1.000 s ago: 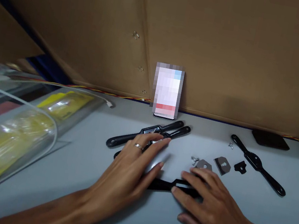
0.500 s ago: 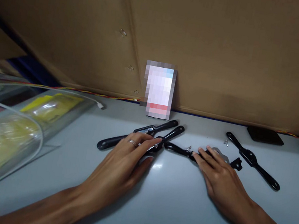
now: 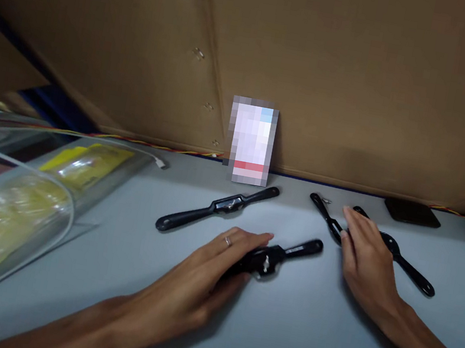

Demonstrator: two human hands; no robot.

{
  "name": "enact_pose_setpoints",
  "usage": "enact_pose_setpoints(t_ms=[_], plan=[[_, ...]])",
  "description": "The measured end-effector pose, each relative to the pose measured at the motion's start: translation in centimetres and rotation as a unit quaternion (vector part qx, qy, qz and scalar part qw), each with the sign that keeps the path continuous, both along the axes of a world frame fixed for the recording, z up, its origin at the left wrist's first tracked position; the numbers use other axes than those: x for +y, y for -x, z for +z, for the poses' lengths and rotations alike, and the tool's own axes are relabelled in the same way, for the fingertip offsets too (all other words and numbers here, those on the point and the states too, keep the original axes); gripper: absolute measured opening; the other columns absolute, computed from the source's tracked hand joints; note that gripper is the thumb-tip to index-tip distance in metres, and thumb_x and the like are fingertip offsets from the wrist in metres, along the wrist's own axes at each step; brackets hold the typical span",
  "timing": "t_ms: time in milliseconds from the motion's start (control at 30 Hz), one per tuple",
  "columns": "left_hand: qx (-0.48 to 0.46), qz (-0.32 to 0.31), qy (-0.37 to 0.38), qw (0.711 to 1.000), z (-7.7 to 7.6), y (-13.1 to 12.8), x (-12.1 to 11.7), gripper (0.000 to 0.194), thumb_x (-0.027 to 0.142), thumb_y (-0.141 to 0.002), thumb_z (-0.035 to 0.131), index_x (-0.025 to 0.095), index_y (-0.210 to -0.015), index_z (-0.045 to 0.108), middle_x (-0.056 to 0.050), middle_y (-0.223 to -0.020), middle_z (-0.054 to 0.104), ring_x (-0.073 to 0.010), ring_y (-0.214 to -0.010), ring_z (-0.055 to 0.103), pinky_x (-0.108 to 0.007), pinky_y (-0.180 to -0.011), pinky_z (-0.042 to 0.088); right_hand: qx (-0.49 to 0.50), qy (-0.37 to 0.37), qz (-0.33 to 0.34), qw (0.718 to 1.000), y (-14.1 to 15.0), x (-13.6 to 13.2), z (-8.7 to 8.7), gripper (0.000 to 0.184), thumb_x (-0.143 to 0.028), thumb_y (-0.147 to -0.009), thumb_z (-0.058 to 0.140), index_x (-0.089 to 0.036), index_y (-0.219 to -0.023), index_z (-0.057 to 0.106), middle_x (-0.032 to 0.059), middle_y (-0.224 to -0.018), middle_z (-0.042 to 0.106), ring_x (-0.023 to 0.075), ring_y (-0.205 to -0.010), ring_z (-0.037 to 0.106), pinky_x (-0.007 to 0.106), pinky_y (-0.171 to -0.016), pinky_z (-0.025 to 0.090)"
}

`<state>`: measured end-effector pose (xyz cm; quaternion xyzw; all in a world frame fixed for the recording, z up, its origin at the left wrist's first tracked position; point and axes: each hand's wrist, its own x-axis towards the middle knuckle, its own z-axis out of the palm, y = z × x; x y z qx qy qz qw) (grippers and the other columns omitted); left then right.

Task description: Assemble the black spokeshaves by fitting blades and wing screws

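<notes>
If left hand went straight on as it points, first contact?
Past the held black tool, the left hand would likely meet the slotted black frame by the right hand; relative height is unclear.

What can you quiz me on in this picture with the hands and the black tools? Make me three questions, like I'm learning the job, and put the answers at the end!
1. On which of the person's hands is the ring?
2. True or false: the yellow packet lies to the left of the lit screen.
3. What is the left hand gripping?
A) the white cable
B) a black tool with a silvery piece at its middle
C) the yellow packet

Key: 1. The left; 2. True; 3. B.
</notes>
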<state>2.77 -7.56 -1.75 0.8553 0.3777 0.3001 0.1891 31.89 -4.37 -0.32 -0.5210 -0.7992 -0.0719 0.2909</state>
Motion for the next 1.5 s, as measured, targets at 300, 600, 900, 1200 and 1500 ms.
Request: enact_pose_setpoints(t_ms=[300,600,900,1200,1500], plan=[[0.140,-0.069,-0.059,0.986,0.6,-1.0,-1.3,0.027,0.028,-0.107,0.042,0.019,-0.129,0.055,-0.002,-0.083,0.067,-0.0222,-0.067,0.062,-0.035,-0.059,0.048,0.053,0.033,0.235,0.970,3.1,-5.4,1.5,0.015,-0.020,-0.098,0.059,-0.016,-0.084,0.061,0.0123,-0.103,0.068,0.0256,-0.100,0.062,0.042,-0.085,0.054],[0.156,-0.068,-0.100,0.980,0.2,-1.6,-2.9,0.040,0.030,-0.111,0.025,0.012,-0.142,0.044,-0.001,-0.067,0.067,-0.0194,-0.051,0.061,-0.033,-0.049,0.046,0.005,0.128,0.217,0.968,3.7,-6.4,0.3,0.014,-0.028,-0.097,0.060,-0.015,-0.092,0.064,0.0171,-0.122,0.067,0.0338,-0.117,0.062,0.053,-0.093,0.058],[0.154,-0.067,-0.093,0.981,0.4,-1.6,-3.0,0.040,0.032,-0.112,0.026,0.012,-0.141,0.045,-0.001,-0.068,0.067,-0.0189,-0.051,0.061,-0.033,-0.048,0.045,0.013,0.097,0.209,0.973,4.0,-6.3,0.5,0.005,-0.021,-0.091,0.059,-0.017,-0.090,0.059,0.0209,-0.122,0.069,0.0364,-0.119,0.064,0.059,-0.094,0.058],[0.155,-0.063,-0.089,0.982,0.2,-1.5,-2.9,0.040,0.030,-0.111,0.027,0.012,-0.142,0.046,-0.001,-0.067,0.067,-0.0200,-0.051,0.061,-0.034,-0.048,0.046,-0.005,0.057,0.198,0.979,3.9,-6.6,0.7,0.008,-0.020,-0.091,0.058,-0.014,-0.090,0.062,0.0229,-0.118,0.071,0.0384,-0.116,0.067,0.061,-0.095,0.058],[0.153,-0.061,-0.105,0.981,0.2,-1.5,-3.0,0.040,0.031,-0.112,0.025,0.012,-0.140,0.046,0.000,-0.066,0.066,-0.0202,-0.050,0.060,-0.035,-0.047,0.046,-0.030,0.125,0.207,0.970,3.9,-6.4,0.8,0.015,-0.022,-0.095,0.053,-0.014,-0.093,0.065,0.0235,-0.131,0.067,0.0381,-0.129,0.060,0.060,-0.102,0.055]])
